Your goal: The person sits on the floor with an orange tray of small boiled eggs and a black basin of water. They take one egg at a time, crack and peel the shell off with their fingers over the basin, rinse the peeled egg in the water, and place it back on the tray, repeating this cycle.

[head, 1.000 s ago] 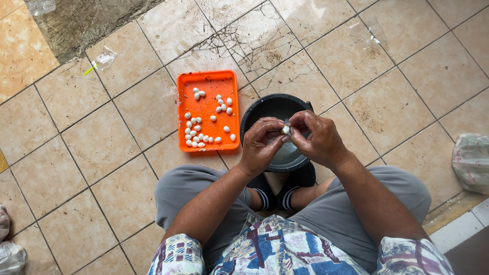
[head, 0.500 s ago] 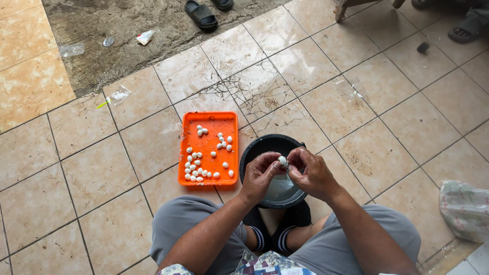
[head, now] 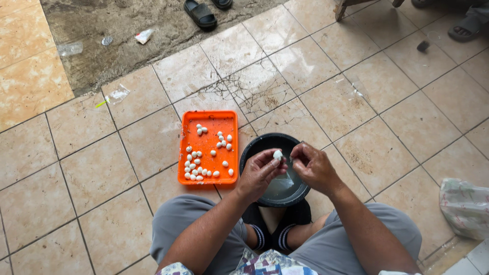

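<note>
A small white egg-like piece [head: 277,154] is pinched at the fingertips of the left hand [head: 260,173], whose grip is closed around it. The piece is held directly above the black bowl [head: 254,147], just over its near rim. The right hand [head: 316,167] is brought up close beside it, its fingertips drawn together near the piece; whether something is clamped in that grip cannot be told, since the fingertips are too small to read. Both hands are raised over the bowl, in which a little clear liquid is seen.

The bowl is set on the tiled floor [head: 387,122] between the person's feet, which are shod in dark sandals [head: 275,229]. Grey trousers are worn, and the knees are spread to either side. Just beside the bowl, on the left hand's side, an orange tray [head: 204,178] is laid flat on the tiles, and many similar small white pieces [head: 196,168] are scattered in it, most of them gathered toward its near left corner.

Farther off, a pair of black slippers [head: 201,12] is seen at the top on a bare concrete patch, and a crumpled plastic bag [head: 466,206] is lying by the right knee.
</note>
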Available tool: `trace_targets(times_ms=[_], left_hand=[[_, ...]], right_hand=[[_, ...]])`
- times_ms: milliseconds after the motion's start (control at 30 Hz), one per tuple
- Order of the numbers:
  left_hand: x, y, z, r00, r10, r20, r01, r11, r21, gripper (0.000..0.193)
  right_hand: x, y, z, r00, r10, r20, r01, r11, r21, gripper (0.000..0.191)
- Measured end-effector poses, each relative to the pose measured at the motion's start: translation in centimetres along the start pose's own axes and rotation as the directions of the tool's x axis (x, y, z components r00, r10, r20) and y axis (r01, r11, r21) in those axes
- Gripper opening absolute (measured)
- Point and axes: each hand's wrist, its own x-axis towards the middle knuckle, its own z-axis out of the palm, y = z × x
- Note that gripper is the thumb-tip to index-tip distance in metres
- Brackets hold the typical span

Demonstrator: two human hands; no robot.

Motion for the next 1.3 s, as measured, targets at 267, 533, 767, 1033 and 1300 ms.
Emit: trace_targets(times_ms=[267, 533, 767, 1033, 1300], left_hand=[[-0.6, 0.5, 0.3, 0.996, -0.006, -0.087, 0.004, 1.000, -0.028, 0.036], [-0.4, -1.7, -2.3, 0.973, 0.202, -0.109, -0.143, 0.905, 0.401, 0.035], [-0.9, -1.9, -1.2, 0.966, 0.202, -0.160, -0.113, 0.890, 0.443, 0.033], [-1.5, -1.5, 0.0, 0.947, 0.296, -0.126, -0.150, 0.752, 0.642, 0.028], [-0.9, -1.1, -0.2, 0.987, 0.112, -0.118, -0.076, 0.957, 0.279, 0.027]], right_hand=[[-0.9, -1.0, 0.0, 0.997, -0.055, -0.045, 0.052, 0.996, -0.065, 0.014], [-0.6, -0.7, 2.5, 0.996, -0.079, 0.034, 0.077, 0.996, 0.051, 0.014], [-0.6, -0.9, 2.1, 0.982, -0.184, -0.030, 0.180, 0.977, -0.118, 0.017], [-0.9, -1.1, 1.5, 0.982, -0.183, -0.047, 0.174, 0.972, -0.156, 0.015], [-1.3, -1.0, 1.0, 0.995, -0.092, -0.036, 0.088, 0.991, -0.101, 0.011]])
